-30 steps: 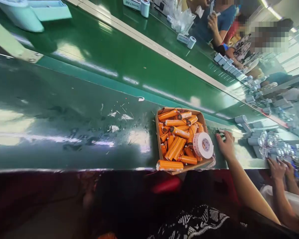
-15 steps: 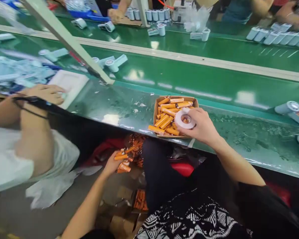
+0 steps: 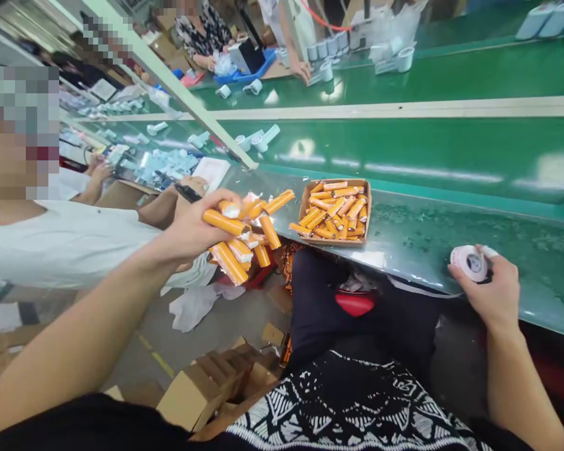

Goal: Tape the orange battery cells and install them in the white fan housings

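My left hand (image 3: 202,222) is closed around a bunch of orange cylindrical batteries (image 3: 237,263), some with white material at their ends. It holds them up left of a shallow cardboard box (image 3: 367,213), and several point out past my fingers. More orange batteries (image 3: 333,210) fill that box at the bench's front edge, a few sticking over its left side. Well to the right of the box, my right hand (image 3: 493,291) grips a roll of white tape (image 3: 467,262) at the bench edge. A pale strip (image 3: 423,289) runs along the edge near the roll.
The green conveyor (image 3: 427,147) runs behind the bench, with pale-blue housings (image 3: 266,138) on it. A slanted metal post (image 3: 207,119) rises left of the box. A person in a white shirt (image 3: 75,241) sits close on my left. Cardboard boxes (image 3: 192,388) stand on the floor.
My left hand has risen from below the bench with the batteries. My right hand has moved right, from over the box, still holding the tape roll. The view has swung left.
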`<state>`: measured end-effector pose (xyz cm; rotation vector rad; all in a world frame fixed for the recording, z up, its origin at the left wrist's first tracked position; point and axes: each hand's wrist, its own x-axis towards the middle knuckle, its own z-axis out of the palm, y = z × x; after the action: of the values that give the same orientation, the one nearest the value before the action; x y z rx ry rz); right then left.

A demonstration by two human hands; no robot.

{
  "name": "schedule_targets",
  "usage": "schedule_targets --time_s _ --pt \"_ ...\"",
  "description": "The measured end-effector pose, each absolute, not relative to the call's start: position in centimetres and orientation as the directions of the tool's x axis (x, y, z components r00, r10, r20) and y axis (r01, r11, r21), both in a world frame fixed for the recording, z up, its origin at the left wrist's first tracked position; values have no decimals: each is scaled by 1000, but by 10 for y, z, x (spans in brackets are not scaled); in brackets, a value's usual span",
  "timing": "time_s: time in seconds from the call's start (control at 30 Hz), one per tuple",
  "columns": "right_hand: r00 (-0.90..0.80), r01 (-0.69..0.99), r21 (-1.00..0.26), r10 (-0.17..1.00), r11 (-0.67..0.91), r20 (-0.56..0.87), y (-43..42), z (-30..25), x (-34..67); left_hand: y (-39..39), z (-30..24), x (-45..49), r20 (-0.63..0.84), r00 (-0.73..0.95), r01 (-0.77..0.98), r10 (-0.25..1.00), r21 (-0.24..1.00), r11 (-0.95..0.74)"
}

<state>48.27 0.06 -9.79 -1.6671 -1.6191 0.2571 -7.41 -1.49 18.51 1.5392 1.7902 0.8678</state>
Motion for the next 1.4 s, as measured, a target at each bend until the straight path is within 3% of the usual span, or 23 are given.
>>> schedule_targets --time_s 0.13,0.27,0.37,0.5,0.67,0.83,0.93,1.17,1.4 --pt "-19 840 -483 901 249 433 -1 -101 470 51 196 -25 -53 134 629 990 776 -44" --pt "-80 894 -348 867 280 493 0 -100 458 112 149 19 -190 292 737 937 670 -93" --pt "-67 886 -367 862 283 502 -2 -101 459 134 112 40 -318 285 904 904 403 -143" --pt "-37 876 -410 883 254 467 -3 -102 462 131 89 50 -238 286 958 928 60 -280" --pt "-17 875 -427 897 227 442 0 -100 461 119 86 55 -261 278 949 924 -72 -306" --pt "-18 886 -414 909 208 417 -2 -100 462 119 83 56 -232 376 894 897 -164 -417" --pt "-36 886 -411 915 215 402 -4 -99 462 129 84 55 -269 424 880 865 -104 -464" --pt "49 858 -499 947 123 318 -9 -78 450 163 84 72 -238 725 684 646 356 -636" --pt "-116 768 -562 930 307 349 22 -27 390 160 65 102 -119 601 780 791 307 -546"
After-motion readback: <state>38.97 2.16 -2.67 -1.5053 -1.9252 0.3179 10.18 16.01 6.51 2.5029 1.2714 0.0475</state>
